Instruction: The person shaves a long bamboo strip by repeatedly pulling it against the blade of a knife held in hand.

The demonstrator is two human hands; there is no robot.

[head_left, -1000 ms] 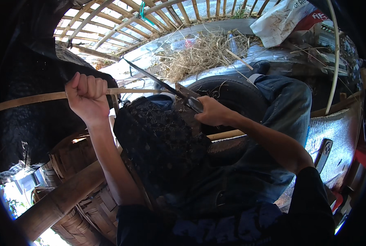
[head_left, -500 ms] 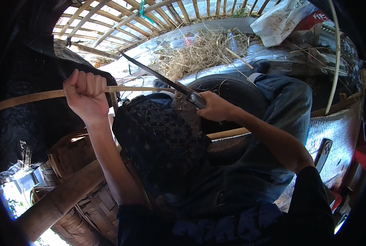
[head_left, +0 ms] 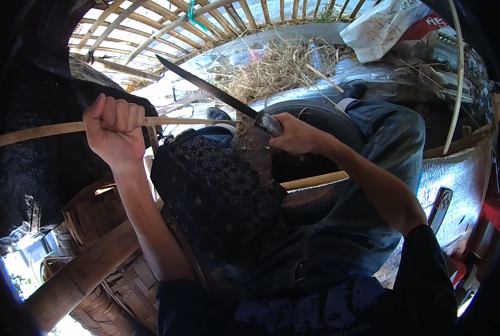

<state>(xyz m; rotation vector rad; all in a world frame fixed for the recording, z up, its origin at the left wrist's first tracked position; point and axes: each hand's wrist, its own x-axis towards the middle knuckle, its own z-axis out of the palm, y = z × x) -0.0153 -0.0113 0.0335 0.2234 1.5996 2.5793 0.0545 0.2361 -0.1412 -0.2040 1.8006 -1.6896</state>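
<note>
A long, thin, pale strip of what looks like bamboo (head_left: 43, 133) is gripped in the left hand (head_left: 114, 131), which is closed in a fist around it, thumb uppermost. The strip is stretched across from the left edge, through the fist, to the top of a worn wooden block (head_left: 253, 145) just beyond the lap. A long knife (head_left: 205, 87) is held in the right hand (head_left: 297, 134), the fingers wrapped around its greyish handle. Its dark blade is pointed up and to the left, above the strip's far end; whether the two are touching cannot be told.

The lap and left leg are covered by a dark patterned cloth (head_left: 216, 162), and blue jeans (head_left: 395, 131) are seen on the right leg. A black tyre (head_left: 323, 120) is set between the block and the right leg. Farther off, dry straw (head_left: 281, 70) is heaped on the ground, backed by a curved fence of bamboo slats (head_left: 155, 33). A white sack (head_left: 373, 33) is seen at upper right. At lower left, a thick bamboo pole (head_left: 87, 274) is placed beside woven basketwork (head_left: 129, 291).
</note>
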